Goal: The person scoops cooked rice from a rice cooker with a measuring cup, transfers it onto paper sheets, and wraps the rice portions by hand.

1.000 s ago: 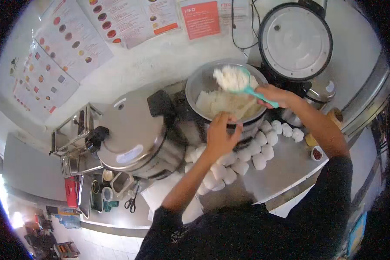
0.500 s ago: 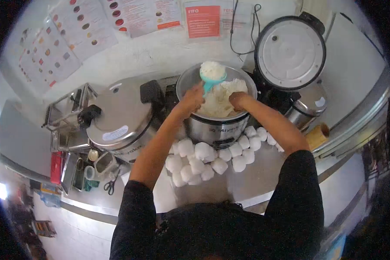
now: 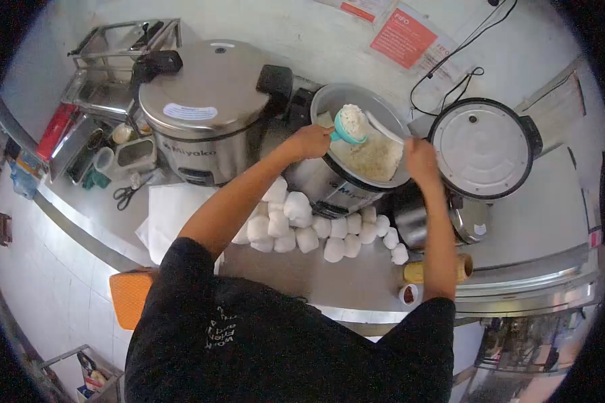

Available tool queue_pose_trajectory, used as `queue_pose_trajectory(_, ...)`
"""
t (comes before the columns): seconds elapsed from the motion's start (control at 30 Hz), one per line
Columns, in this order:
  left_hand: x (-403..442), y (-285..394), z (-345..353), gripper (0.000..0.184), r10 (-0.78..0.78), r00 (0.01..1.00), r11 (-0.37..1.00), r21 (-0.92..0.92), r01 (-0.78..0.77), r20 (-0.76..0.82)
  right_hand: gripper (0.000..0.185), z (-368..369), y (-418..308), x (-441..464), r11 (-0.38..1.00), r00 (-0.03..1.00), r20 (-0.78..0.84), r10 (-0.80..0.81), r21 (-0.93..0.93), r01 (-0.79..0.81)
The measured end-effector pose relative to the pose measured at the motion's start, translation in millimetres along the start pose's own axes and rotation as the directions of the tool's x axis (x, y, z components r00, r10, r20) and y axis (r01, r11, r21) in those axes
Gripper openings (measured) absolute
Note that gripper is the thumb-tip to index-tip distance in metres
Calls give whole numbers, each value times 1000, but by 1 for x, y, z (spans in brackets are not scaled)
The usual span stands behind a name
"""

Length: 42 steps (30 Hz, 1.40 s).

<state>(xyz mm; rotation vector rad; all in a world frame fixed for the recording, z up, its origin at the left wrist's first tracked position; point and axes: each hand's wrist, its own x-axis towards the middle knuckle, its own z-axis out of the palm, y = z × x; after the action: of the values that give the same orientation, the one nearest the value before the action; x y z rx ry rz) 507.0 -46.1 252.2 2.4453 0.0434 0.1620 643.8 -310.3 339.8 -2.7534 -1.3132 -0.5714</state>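
My left hand [image 3: 310, 142] is closed round the handle of a teal scoop [image 3: 347, 134], which is heaped with white rice [image 3: 355, 122]. The scoop is over the open rice cooker [image 3: 326, 181], whose pot holds more cooked rice [image 3: 376, 156]. At the pot's right rim my right hand [image 3: 420, 158] grips a white rice paddle [image 3: 384, 127]; its blade reaches in over the pot towards the scoop. In front of the cooker, many white rounded bundles [image 3: 306, 238], apparently wrapped, lie piled and in rows on the steel counter [image 3: 282, 274].
A second, lidded cooker [image 3: 205, 151] stands left. The open cooker's raised lid [image 3: 480, 148] is at the right, above a smaller metal pot [image 3: 470, 218]. White sheets [image 3: 175, 215], scissors [image 3: 124, 196], a yellow roll [image 3: 417, 272] and a small cup [image 3: 408, 293] rest on the counter.
The view has swung to the right. My right hand has come up from inside the pot to its right rim, and the white paddle now shows. The scoop has come lower, still full.
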Motion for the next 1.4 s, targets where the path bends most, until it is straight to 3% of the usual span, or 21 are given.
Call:
queue_pose_trajectory(0.03, 2, 1, 4, 43, 65, 998, 991, 115, -64, -11, 48, 24, -10, 3, 996, 997, -43, -71, -59, 69)
queue_pose_trajectory(0.07, 2, 4, 8, 45, -9, 1000, 997, 79, 11, -23, 49, 37, -32, 3, 987, 986, -111, -128, 81, 138)
queue_pose_trajectory(0.13, 7, 10, 14, 52, -167, 985, 986, 13, 168, -43, 49, 48, -82, 3, 972, 978, -47, 202, 128, -195)
queue_pose_trajectory(0.23, 40, -30, 48, 51, -7, 1000, 983, 181, 8, -6, 51, 72, -74, 21, 944, 947, -5, 320, 87, -318)
queue_pose_trajectory(0.33, 5, 13, 7, 46, -95, 995, 986, 142, 89, 36, 48, 106, -32, 25, 993, 994, -7, 111, -26, -111)
queue_pose_trajectory(0.43, 2, 2, 19, 47, -87, 992, 994, -74, 81, -96, 40, 91, 14, 11, 981, 966, 256, 31, -192, 20)
queue_pose_trajectory(0.5, 3, 0, 13, 48, -76, 996, 996, -50, 73, -47, 33, 96, 31, 12, 981, 978, 88, 187, -62, -182)
queue_pose_trajectory(0.53, 2, 1, 12, 48, -74, 997, 996, -45, 73, -15, 29, 89, 25, 10, 962, 962, 23, 271, 15, -272)
queue_pose_trajectory(0.63, 3, 7, 14, 56, -137, 988, 962, -227, 151, 73, 25, 64, -68, -10, 998, 996, 72, 44, -46, -41)
queue_pose_trajectory(0.73, 36, -23, 43, 61, 184, 978, 960, 233, -156, -102, 27, 66, -77, -19, 1000, 994, 108, -7, 18, 5)
queue_pose_trajectory(0.83, 32, -13, 26, 72, 6, 999, 987, 157, -15, 53, 34, 44, -73, -22, 996, 990, 107, -90, 30, 87)
queue_pose_trajectory(0.9, 57, -40, 49, 62, 139, 988, 982, 116, -147, 71, 40, 42, -83, -14, 970, 970, 60, 237, 41, -239)
queue_pose_trajectory(0.93, 66, -54, 57, 52, 170, 983, 985, 30, -173, 69, 43, 46, -87, -10, 916, 918, 42, 395, 60, -397)
queue_pose_trajectory(1.03, 72, -73, 67, 11, 194, 980, 918, -360, -168, 38, 46, 59, -69, 2, 905, 900, 121, 420, 23, -425)
queue_pose_trajectory(1.13, 38, -27, 35, 22, -88, 974, 829, -527, 188, 210, 47, 50, -44, -8, 927, 871, 321, 371, -184, -327)
queue_pose_trajectory(1.17, 25, -8, 16, 25, -227, 929, 783, -512, 353, 294, 46, 68, -17, -10, 906, 863, 277, 423, -155, -394)
queue_pose_trajectory(1.2, 28, -9, 18, 27, -208, 948, 767, -562, 310, 239, 46, 88, 11, -5, 888, 856, 237, 459, -115, -445)
queue_pose_trajectory(1.23, 35, -19, 26, 30, -202, 963, 744, -611, 270, 179, 41, 78, 20, 4, 910, 881, 336, 334, -358, -209)
queue_pose_trajectory(1.3, -27, -1, -21, 40, -28, 995, 769, -634, 79, 91, 40, 82, 4, -4, 847, 970, -123, 209, -473, -242)
queue_pose_trajectory(1.33, -41, 2, -24, 51, -68, 997, 788, -613, 66, 19, 40, 84, -5, -7, 815, 931, -341, 128, -499, -295)
queue_pose_trajectory(1.4, -54, -1, -5, 74, -181, 982, 747, -658, 99, -58, 43, 38, -71, -13, 955, 949, -153, 276, -71, -289)
